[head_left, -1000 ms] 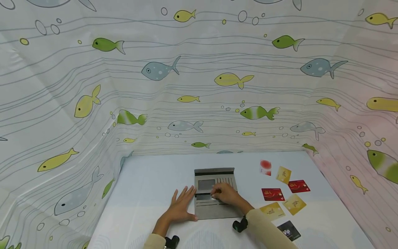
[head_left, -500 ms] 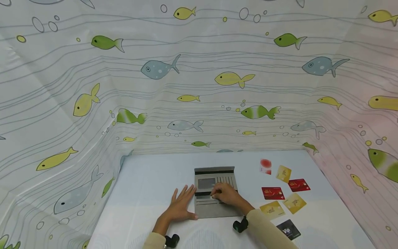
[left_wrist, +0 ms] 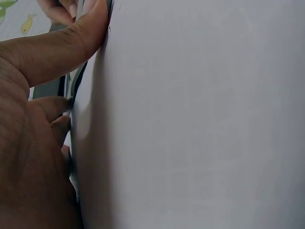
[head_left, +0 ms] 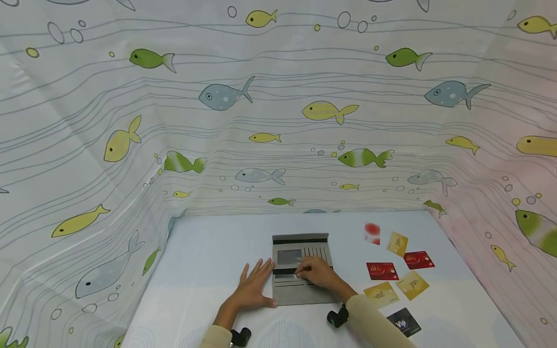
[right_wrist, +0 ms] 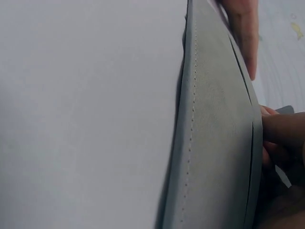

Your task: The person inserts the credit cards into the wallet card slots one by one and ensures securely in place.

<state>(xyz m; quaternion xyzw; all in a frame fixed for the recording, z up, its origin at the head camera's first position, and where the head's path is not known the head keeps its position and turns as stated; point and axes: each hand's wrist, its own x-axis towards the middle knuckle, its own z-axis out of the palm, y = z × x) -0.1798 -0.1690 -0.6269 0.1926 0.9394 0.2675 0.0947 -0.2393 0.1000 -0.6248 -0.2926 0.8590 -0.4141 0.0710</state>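
Note:
A grey wallet [head_left: 289, 296] lies unfolded on the table, with a clear window and several card slots on its inner side. My left hand [head_left: 254, 288] rests with spread fingers against the wallet's left edge, its thumb at the near left corner. Over the wallet's middle right, my right hand [head_left: 318, 273] has curled fingers and pinches at the inner edge below the dark band. Whether a card is between those fingertips is hidden. In the right wrist view the stitched border of the wallet [right_wrist: 214, 114] stands between the camera and the fingers.
Several cards lie right of the wallet: a red VIP card [head_left: 382, 271], another red card [head_left: 419, 260], a gold card [head_left: 412, 285], a black VIP card [head_left: 405, 322] and a white-red card [head_left: 372, 234]. A fish-printed curtain [head_left: 278, 159] surrounds the table [head_left: 209, 251].
The shiny grey strip below the dark band, visible a second ago beside my right fingertips, has narrowed. Both hands stay almost where they were.

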